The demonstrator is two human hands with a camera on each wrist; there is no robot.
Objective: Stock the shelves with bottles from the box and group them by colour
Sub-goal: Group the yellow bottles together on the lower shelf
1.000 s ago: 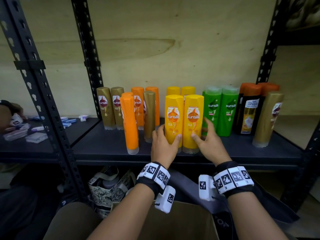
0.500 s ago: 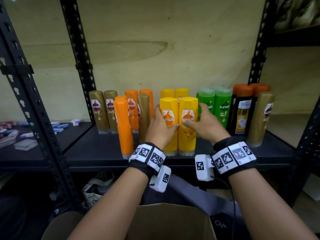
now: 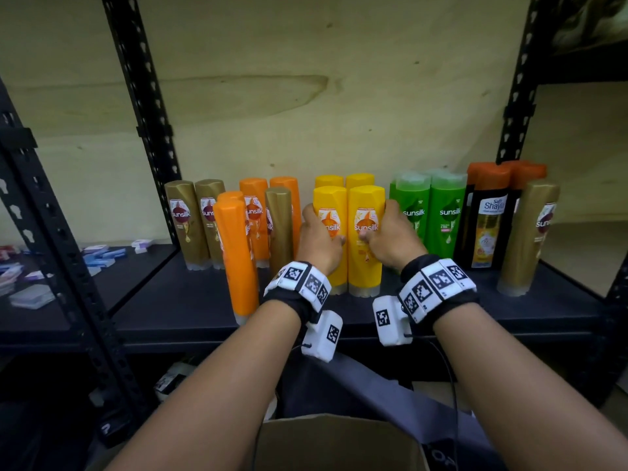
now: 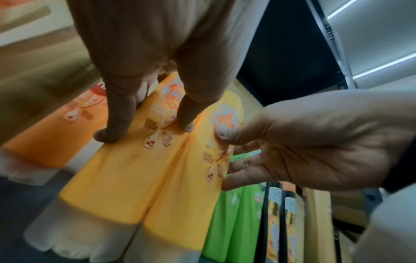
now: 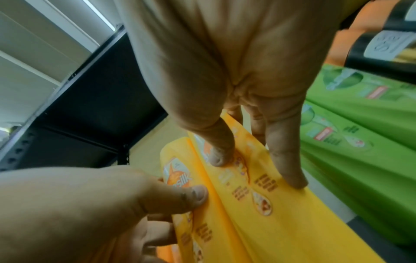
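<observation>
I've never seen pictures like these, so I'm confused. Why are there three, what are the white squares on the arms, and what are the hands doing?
A person is stocking a shelf and wears three cameras: one on the head, one on each wrist. The white patterned squares are bands on the wrists. The big picture looks down from the head. The other two look along each hand at its fingers. The left hand grips one front yellow Sunsilk bottle; the right hand grips the other yellow Sunsilk bottle beside it. Around them stand gold bottles, orange bottles and green bottles. A cardboard box sits below.
</observation>
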